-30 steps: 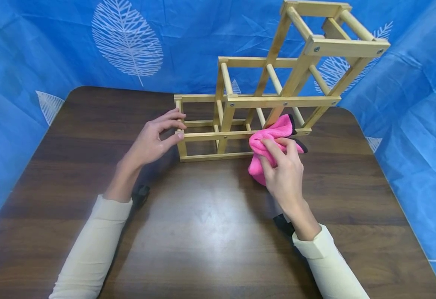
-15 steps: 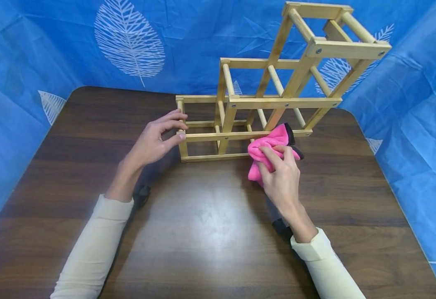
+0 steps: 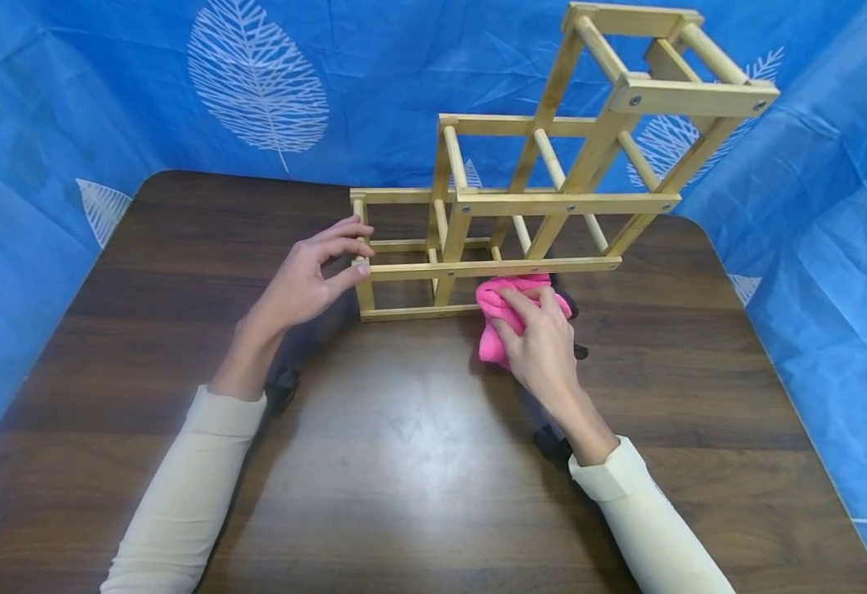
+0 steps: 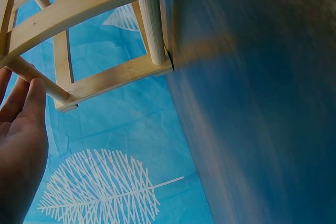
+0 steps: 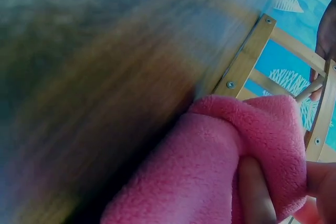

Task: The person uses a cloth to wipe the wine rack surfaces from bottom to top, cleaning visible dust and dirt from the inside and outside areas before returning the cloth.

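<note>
A stepped wooden rack, built from pale slats and round dowels, stands on the table and rises toward the right. At its low left end my left hand holds the end dowel. The left wrist view shows the fingers against that dowel from below. My right hand pinches a bunched pink cloth with dark trim, at the rack's bottom front rail. Up close in the right wrist view, the fluffy cloth covers part of that rail, with fingers sunk into its folds.
The brown wooden table extends in front of the rack and to both sides. Blue fabric with white leaf prints hangs behind and at the sides, close to the rack's back. Dark straps sit at both wrists.
My right hand has slid left and slightly down with the pink cloth, from the upper rail to the bottom one. The left hand keeps its place on the rack.
</note>
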Available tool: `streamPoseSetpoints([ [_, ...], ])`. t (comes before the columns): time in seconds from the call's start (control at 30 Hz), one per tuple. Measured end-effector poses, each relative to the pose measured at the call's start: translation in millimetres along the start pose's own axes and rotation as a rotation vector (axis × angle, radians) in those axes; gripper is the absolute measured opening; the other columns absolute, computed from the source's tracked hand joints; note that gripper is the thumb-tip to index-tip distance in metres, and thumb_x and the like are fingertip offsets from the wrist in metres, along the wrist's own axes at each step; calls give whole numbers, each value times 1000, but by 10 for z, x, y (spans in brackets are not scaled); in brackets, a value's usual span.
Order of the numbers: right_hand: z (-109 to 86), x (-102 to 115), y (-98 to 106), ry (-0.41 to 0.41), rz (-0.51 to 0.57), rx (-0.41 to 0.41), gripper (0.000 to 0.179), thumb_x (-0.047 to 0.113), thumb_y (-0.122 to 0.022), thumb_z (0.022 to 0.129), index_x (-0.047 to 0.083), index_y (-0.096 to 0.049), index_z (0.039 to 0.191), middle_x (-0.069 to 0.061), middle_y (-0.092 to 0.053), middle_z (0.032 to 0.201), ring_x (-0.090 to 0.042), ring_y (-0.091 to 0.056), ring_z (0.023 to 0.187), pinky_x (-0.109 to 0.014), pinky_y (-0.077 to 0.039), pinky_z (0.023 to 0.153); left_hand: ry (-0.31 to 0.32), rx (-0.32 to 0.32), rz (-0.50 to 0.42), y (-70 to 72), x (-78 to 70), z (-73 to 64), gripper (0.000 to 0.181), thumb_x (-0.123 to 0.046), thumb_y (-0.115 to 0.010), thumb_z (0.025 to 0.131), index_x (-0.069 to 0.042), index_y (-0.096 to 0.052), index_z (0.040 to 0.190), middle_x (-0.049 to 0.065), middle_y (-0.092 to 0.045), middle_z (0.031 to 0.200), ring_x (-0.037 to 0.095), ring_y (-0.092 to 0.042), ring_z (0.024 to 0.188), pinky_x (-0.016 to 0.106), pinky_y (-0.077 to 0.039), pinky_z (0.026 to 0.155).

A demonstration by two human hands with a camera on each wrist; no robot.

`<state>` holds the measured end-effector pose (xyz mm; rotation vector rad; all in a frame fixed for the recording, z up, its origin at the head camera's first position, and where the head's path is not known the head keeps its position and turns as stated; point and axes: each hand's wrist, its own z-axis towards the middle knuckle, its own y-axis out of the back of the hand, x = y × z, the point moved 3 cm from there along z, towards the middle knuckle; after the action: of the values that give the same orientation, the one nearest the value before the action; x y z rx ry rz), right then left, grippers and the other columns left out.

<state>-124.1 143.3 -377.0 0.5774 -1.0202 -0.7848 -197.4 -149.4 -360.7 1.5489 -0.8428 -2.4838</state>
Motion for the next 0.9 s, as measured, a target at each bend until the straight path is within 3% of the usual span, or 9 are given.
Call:
streamPoseSetpoints([
  [0.3,67,-49,-59,-47,-25,187,39,12,-76,86,6,-69,123,-21,-61,121,-34,-55,110,-57,-45,87,-3,8,3,-1,-10,9,21,-10,-66,95,1,-69,113,13,-54,140,19,-29,144,50,-23,116],
  [0.5,57,-85,-40,-70,-3,236,40,15,-77,86,7,-69,125,-19,-61,120,-32,-55,110,-54,-44,90,11,7,3,-5,-4,-2,21,-8,-66,95,2,-70,112,14,-55,139,20,-30,144,49,-24,116],
  [0.63,-5,-144,72,-46,52,199,41,9,-79,82,6,-70,122,-19,-62,116,-32,-56,107,-51,-44,87,-3,5,12,-19,-1,18,21,-10,-66,95,1,-70,113,14,-55,139,19,-31,144,48,-25,116],
  [0.77,-78,-241,250,-9,105,113,41,-2,-78,77,2,-71,117,-19,-64,106,-32,-58,97,-43,-45,79,-18,0,12,-17,-2,25,22,-10,-66,95,2,-70,114,15,-55,138,19,-32,143,48,-25,116],
  [0.9,-152,-367,507,-71,179,11,41,-8,-76,78,0,-71,117,-18,-64,102,-21,-56,91,-25,-44,74,-14,-3,36,1,-14,8,24,-11,-65,96,1,-69,116,12,-55,140,19,-32,143,49,-25,115],
])
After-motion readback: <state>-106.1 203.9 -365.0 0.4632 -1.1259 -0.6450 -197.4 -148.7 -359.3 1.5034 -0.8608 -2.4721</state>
